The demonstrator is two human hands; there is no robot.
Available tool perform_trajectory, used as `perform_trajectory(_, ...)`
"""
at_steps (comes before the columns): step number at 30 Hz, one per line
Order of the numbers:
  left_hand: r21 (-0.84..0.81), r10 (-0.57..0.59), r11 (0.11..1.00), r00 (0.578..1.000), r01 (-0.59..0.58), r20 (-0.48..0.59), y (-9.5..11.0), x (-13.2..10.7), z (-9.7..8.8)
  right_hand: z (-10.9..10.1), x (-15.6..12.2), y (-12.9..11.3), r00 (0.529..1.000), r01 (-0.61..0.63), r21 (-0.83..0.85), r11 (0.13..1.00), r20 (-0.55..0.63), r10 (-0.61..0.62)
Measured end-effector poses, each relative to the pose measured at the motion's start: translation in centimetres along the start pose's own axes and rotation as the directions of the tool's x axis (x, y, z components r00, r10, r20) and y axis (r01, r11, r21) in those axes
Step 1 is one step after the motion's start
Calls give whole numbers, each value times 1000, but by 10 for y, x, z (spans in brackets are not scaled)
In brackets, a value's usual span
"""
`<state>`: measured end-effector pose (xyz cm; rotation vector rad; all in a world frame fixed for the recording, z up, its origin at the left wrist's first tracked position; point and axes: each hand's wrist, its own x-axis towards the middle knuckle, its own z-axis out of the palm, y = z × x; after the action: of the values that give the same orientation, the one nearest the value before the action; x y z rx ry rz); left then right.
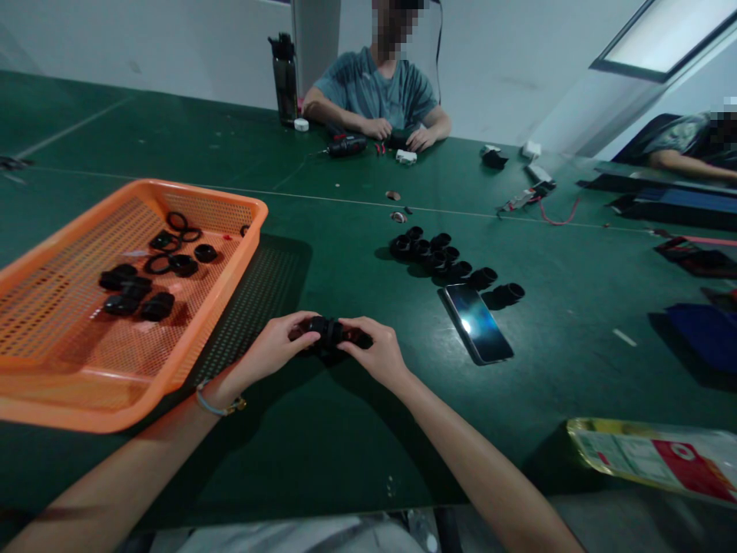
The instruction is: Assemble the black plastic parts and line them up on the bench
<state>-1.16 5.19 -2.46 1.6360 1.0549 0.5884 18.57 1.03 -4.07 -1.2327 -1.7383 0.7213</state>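
Note:
My left hand and my right hand meet over the green table, both gripping one small black round part between their fingertips. A bracelet circles my left wrist. To the left stands an orange mesh basket holding several black rings and caps. Beyond my hands, a cluster of black cylindrical parts sits on the table, with two more lying beside a phone.
A person in a grey-blue shirt sits across the table, hands by a black tool; a dark bottle stands nearby. Another person sits at the far right. A printed bag lies at right front, cables and dark items beyond.

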Motion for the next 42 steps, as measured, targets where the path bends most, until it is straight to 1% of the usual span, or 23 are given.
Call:
perform_trajectory(8,8,-3,1000,1000,3,3,3,-1,-1,-2,1,-4,1000,-2,-18,1000,26,2)
perform_trajectory(16,25,-2,1000,1000,2,1,3,-1,-1,-1,1,-3,1000,-12,-28,1000,25,13)
perform_trajectory(29,-8,-9,1000,1000,9,0,1,-1,0,-1,0,-3,999,-6,-26,1000,36,7)
perform_trajectory(35,10,1,1000,1000,-1,0,2,-1,0,0,0,1,1000,23,-30,999,6,-23)
perform_trajectory(42,16,1,1000,1000,-1,0,2,-1,-1,0,0,-3,1000,-6,-31,1000,1,6)
